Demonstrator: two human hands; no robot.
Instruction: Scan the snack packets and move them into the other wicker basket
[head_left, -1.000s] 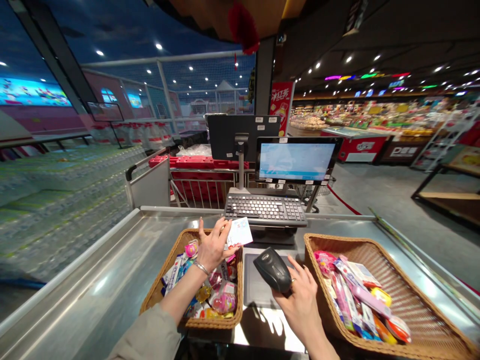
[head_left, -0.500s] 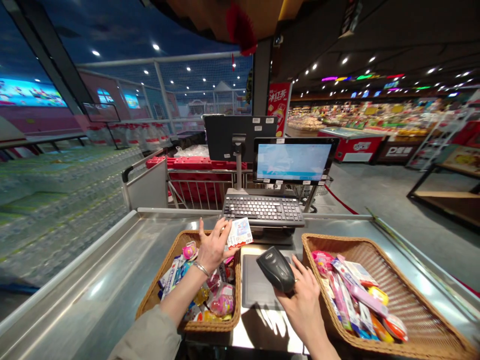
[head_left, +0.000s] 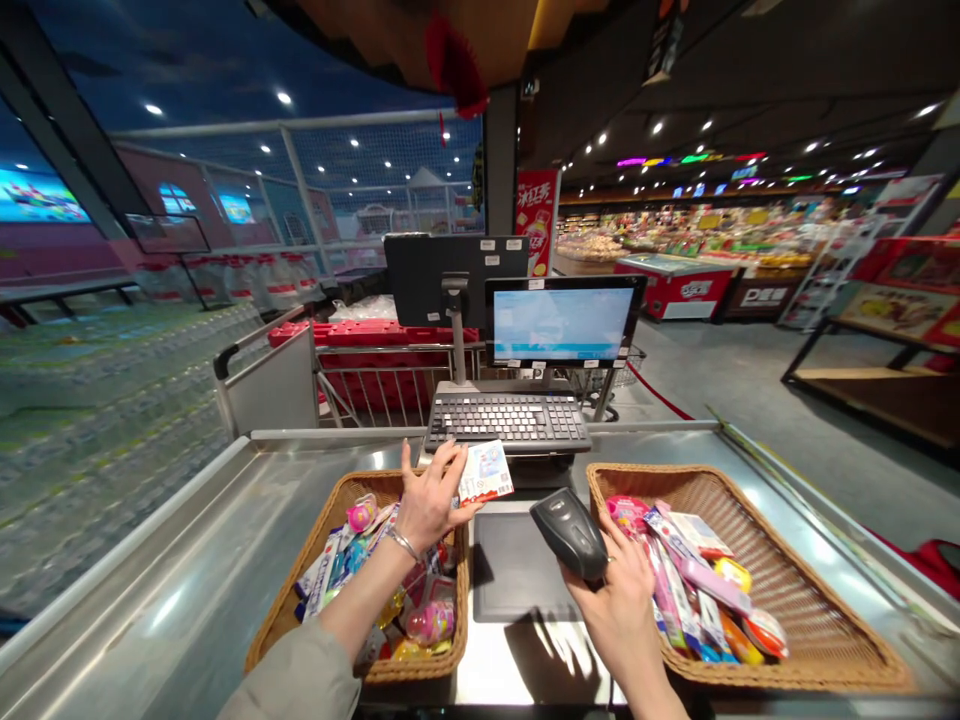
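My left hand (head_left: 429, 500) holds a small white and red packet (head_left: 486, 472) up over the right edge of the left wicker basket (head_left: 300, 590), which is full of colourful sweets and toys. My right hand (head_left: 619, 600) grips a black handheld barcode scanner (head_left: 570, 532), its head turned toward the packet. A dark pad (head_left: 514, 565) lies on the counter between the two baskets, below the scanner. The right wicker basket (head_left: 817, 610) holds several packaged items (head_left: 690, 575).
A keyboard (head_left: 508, 420) and a lit till screen (head_left: 561, 323) stand behind the baskets, with a second monitor (head_left: 454, 265) facing away. A steel counter (head_left: 187, 590) runs left. Red shopping baskets (head_left: 375, 345) sit behind a rail. Shop shelves stand far right.
The camera has turned a little to the right, so everything sits further left in view. The packet and scanner have stayed close together, with the packet tilted slightly more toward the scanner.
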